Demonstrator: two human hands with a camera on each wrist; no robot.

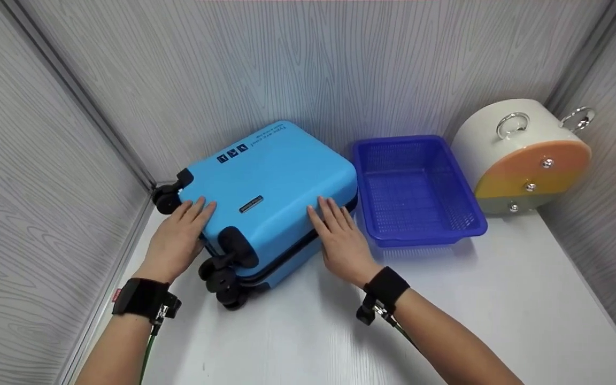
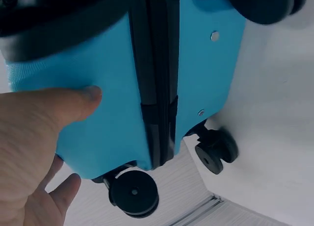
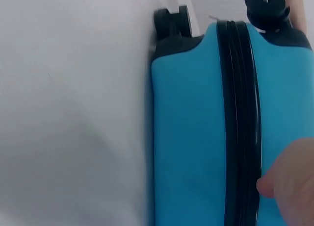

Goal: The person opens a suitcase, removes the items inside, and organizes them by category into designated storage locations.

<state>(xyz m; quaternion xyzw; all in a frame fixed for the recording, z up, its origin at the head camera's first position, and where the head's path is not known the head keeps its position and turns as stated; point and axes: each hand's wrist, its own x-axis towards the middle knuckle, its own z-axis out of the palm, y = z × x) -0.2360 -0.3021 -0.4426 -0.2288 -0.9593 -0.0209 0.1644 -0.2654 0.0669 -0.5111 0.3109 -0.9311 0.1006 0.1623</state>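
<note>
A light blue hard-shell suitcase (image 1: 281, 176) lies flat on the table, its black wheels (image 1: 225, 280) pointing toward the near left. My left hand (image 1: 174, 243) rests at the wheel end, fingers laid over the edge of the upper face. In the left wrist view its thumb (image 2: 73, 106) touches the wheel-end face, beside the black zipper seam (image 2: 159, 79). My right hand (image 1: 345, 246) lies against the long near side with its fingers straight on the upper edge. The right wrist view has its thumb (image 3: 289, 179) by the zipper (image 3: 240, 123).
Close to the suitcase's right side stands a blue plastic basket (image 1: 377, 235). Farther right is a rounded white container (image 1: 479, 133) with a striped orange, yellow and grey front, small knobs and metal ring handles. Grey wood-grain walls (image 1: 340, 64) enclose the white table (image 1: 286, 342).
</note>
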